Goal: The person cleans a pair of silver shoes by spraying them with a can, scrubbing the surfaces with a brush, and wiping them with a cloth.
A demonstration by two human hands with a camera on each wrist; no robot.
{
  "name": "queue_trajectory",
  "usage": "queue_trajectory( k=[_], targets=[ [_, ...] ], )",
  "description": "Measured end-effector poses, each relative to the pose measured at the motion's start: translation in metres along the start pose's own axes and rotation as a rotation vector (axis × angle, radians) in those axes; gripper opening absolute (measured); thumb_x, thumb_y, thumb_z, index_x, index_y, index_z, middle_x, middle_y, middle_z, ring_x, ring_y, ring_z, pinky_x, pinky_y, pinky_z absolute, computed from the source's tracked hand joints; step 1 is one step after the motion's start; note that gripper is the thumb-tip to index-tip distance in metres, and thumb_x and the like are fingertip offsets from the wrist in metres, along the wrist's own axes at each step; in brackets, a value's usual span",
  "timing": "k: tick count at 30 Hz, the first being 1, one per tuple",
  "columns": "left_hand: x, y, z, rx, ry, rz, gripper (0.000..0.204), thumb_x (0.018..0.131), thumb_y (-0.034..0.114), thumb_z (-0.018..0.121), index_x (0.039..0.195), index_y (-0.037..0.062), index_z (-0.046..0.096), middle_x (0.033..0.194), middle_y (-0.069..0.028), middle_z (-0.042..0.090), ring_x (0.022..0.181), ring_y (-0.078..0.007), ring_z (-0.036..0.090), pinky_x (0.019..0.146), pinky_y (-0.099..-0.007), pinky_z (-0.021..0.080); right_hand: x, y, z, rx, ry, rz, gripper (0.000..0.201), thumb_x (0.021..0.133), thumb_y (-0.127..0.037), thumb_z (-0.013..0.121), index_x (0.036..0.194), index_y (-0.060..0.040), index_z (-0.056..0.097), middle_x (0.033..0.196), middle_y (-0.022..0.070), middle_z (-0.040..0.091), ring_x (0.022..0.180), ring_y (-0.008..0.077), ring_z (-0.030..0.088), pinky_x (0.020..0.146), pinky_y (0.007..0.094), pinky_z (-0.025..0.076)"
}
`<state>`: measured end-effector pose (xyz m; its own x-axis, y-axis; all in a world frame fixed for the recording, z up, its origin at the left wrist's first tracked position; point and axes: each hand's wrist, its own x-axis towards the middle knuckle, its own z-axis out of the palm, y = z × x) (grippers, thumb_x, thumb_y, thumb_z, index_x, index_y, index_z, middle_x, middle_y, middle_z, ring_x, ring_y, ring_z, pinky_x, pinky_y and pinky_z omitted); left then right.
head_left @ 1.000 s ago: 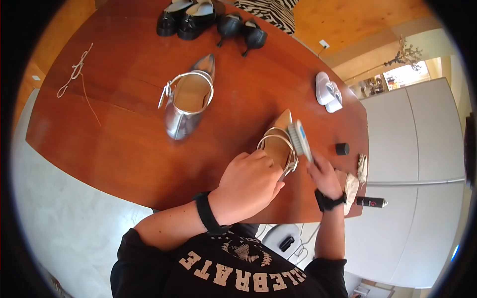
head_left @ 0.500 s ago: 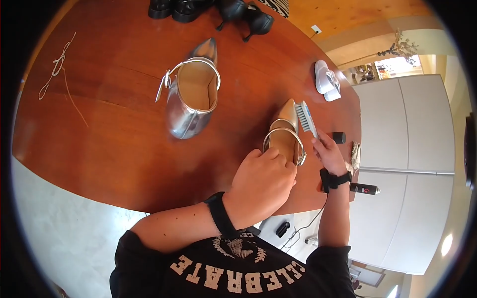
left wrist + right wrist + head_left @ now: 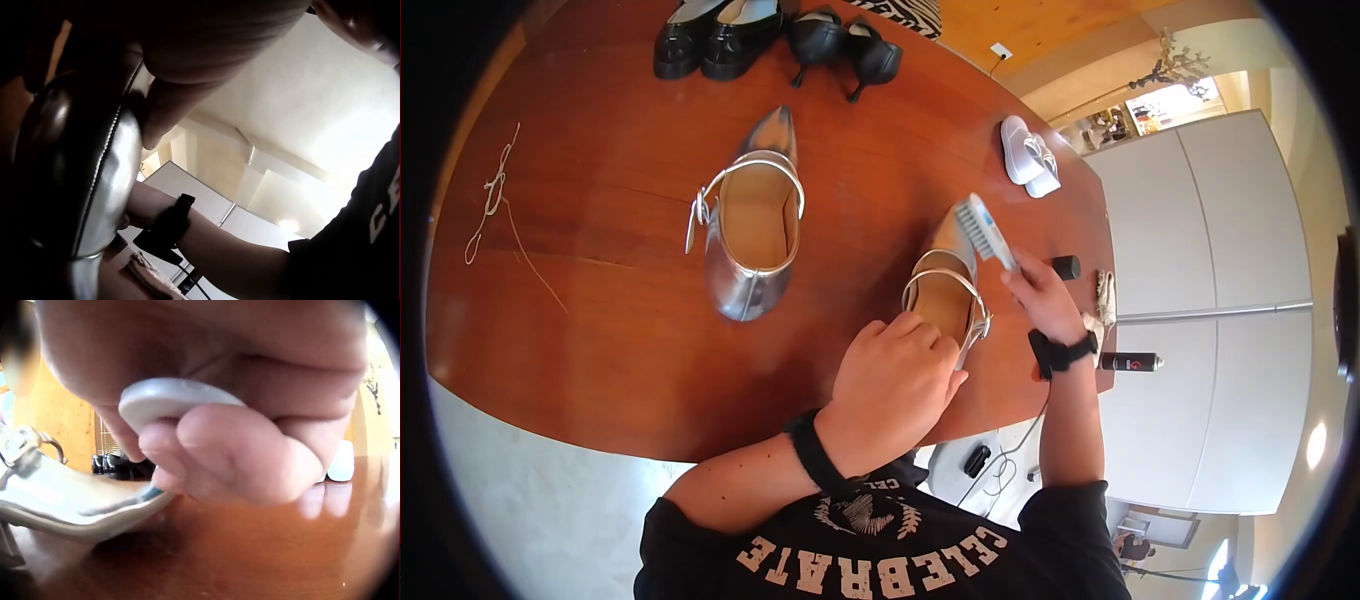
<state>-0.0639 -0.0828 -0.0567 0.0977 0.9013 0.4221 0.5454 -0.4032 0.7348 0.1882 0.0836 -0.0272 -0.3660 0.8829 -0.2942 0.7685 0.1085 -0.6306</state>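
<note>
At its heel end, my left hand [image 3: 897,385] grips a silver pointed flat shoe [image 3: 948,240] with a buckled strap. The left wrist view shows the stitched back of this shoe [image 3: 128,156] close to the palm. My right hand [image 3: 1045,300] holds a white brush [image 3: 998,246] by its handle, with the grey bristles at the toe's right side. In the right wrist view, fingers curl round the brush handle [image 3: 172,397], and the buckle [image 3: 22,447] shows at left. The matching silver shoe [image 3: 750,292] stands apart to the left.
Black loafers [image 3: 740,45] and black heels [image 3: 872,60] stand at the back of the wooden table [image 3: 620,190]. White slippers [image 3: 1024,152], a small black cylinder [image 3: 1066,267] and a black spray can [image 3: 1132,362] are at right. A thin pale cord [image 3: 495,190] lies at left.
The brush has moved forward along the shoe's right side, from near the strap to the toe. My left hand keeps its grip at the heel. The head view has shifted.
</note>
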Motion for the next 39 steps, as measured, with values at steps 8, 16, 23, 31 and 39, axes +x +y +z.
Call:
queue_trajectory(
  k=[8,16,23,31,39],
  targets=[
    [0.000,-0.006,-0.009,-0.049,-0.009,-0.037,0.025,0.081,0.020,0.078,0.073,0.0047,0.060,0.078,-0.0100,0.062,0.082,-0.0317,0.062,0.070,-0.0446,0.049,-0.003,0.007,0.001,-0.121,0.045,-0.139,0.038,0.099,-0.021,0.067,0.130,-0.0002,0.061,0.090,0.0146,0.064,0.082,0.0207,0.059,0.079,0.0337,0.050],
    [-0.006,-0.015,-0.020,-0.063,-0.097,-0.135,0.023,0.084,0.018,0.075,0.084,-0.0008,0.063,0.089,-0.0148,0.066,0.085,-0.0375,0.063,0.073,-0.0469,0.050,-0.056,0.012,0.001,-0.009,-0.129,-0.090,0.045,0.099,-0.014,0.068,0.140,0.0005,0.057,0.092,0.0017,0.057,0.080,0.0103,0.049,0.074,0.0266,0.044],
    [-0.004,-0.003,-0.017,0.024,-0.094,-0.178,0.024,0.084,0.017,0.075,0.094,-0.0030,0.066,0.093,-0.0168,0.066,0.085,-0.0390,0.063,0.073,-0.0452,0.051,-0.012,0.025,0.006,-0.057,0.062,-0.271,0.039,0.098,-0.024,0.068,0.128,-0.0002,0.062,0.079,0.0117,0.059,0.071,0.0195,0.056,0.069,0.0356,0.048],
    [-0.011,0.002,-0.011,-0.001,0.036,-0.200,0.024,0.083,0.011,0.074,0.099,-0.0047,0.064,0.097,-0.0205,0.066,0.085,-0.0398,0.064,0.071,-0.0418,0.052,0.002,0.027,0.006,-0.008,0.048,-0.212,0.036,0.097,-0.025,0.067,0.123,-0.0006,0.064,0.082,0.0166,0.062,0.075,0.0224,0.061,0.073,0.0383,0.049],
    [-0.012,-0.001,-0.017,-0.090,-0.015,-0.292,0.024,0.085,0.011,0.073,0.099,-0.0053,0.063,0.096,-0.0180,0.067,0.078,-0.0313,0.065,0.065,-0.0372,0.052,-0.041,0.037,0.007,0.138,-0.093,-0.339,0.041,0.097,-0.021,0.067,0.131,0.0002,0.061,0.090,0.0129,0.065,0.081,0.0218,0.061,0.078,0.0356,0.051]
  ],
)
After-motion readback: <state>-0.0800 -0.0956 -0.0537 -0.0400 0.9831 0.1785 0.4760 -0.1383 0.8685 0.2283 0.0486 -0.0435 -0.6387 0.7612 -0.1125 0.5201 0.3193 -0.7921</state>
